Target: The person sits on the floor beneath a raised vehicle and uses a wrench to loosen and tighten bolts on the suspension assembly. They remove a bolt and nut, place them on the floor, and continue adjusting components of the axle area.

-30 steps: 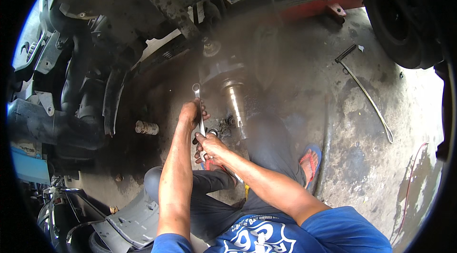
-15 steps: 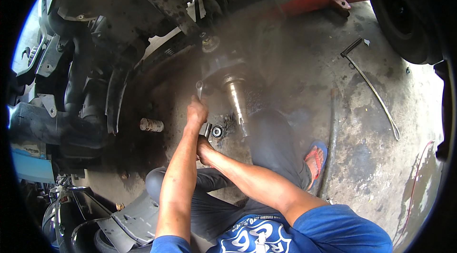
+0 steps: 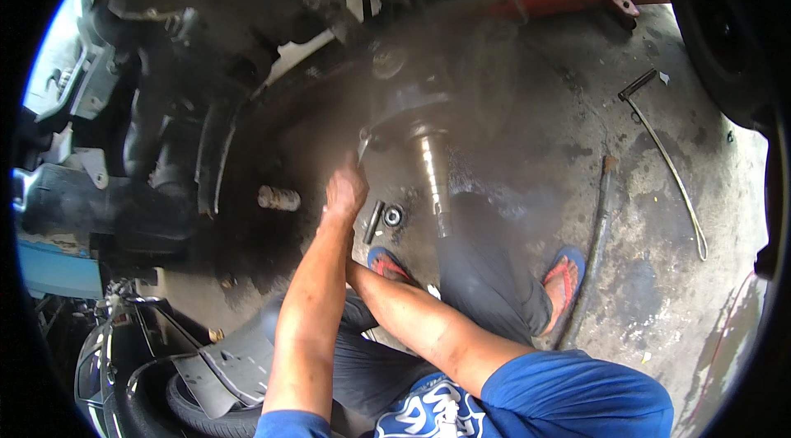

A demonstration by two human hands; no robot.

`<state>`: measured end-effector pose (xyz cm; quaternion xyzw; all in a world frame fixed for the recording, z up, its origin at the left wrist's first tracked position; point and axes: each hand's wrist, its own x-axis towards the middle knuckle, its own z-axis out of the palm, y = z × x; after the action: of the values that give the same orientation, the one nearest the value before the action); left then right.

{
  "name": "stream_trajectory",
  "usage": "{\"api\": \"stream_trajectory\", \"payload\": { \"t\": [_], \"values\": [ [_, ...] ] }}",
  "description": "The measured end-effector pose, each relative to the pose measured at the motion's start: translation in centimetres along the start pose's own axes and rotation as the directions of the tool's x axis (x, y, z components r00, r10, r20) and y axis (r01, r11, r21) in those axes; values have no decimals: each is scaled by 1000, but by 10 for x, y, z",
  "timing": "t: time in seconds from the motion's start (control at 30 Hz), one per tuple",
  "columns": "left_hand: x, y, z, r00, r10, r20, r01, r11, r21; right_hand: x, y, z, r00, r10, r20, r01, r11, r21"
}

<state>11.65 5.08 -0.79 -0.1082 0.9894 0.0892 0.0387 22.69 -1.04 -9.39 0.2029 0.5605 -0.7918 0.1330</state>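
Note:
My left hand [image 3: 347, 190] is closed around a wrench [image 3: 363, 146], whose upper end is at the lower left edge of a dark, greasy axle hub part [image 3: 412, 108]. Whether the wrench sits on a bolt is blurred. From that part a shiny metal spindle [image 3: 432, 174] points down toward my knee. My right forearm [image 3: 412, 306] crosses behind my left forearm, which hides nearly all of my right hand; its fingers and anything in them do not show. Beside my wrist, a short dark metal bar [image 3: 373, 222] and a round metal ring [image 3: 394, 215] lie on the floor.
A dirty cylindrical can [image 3: 278, 198] lies to the left. Vehicle underbody parts [image 3: 156, 149] hang at left and above. At right are a dark hose or bar [image 3: 595, 248], a long-handled tool [image 3: 666, 159] and a tire [image 3: 725, 34]. A black motorcycle [image 3: 111, 356] stands lower left.
My view has shifted, moving the scene right. My right hand, partly visible before next to a metal cylinder, has gone behind my left forearm. My left hand still grips the wrench.

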Motion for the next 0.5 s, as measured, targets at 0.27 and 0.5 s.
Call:
{"api": "stream_trajectory", "payload": {
  "t": [0.27, 0.5],
  "values": [
    [-18, -19, 4, 996, -84, 18, 82, 994, 67, 31, 27, 27, 985, 63, 160, -107, 952, 287],
    [5, -39, 4, 996, 86, 17, -88, 983, 163, 12, 9, 44, 997, 67, 26, -67, 998, 7]
  ]
}}
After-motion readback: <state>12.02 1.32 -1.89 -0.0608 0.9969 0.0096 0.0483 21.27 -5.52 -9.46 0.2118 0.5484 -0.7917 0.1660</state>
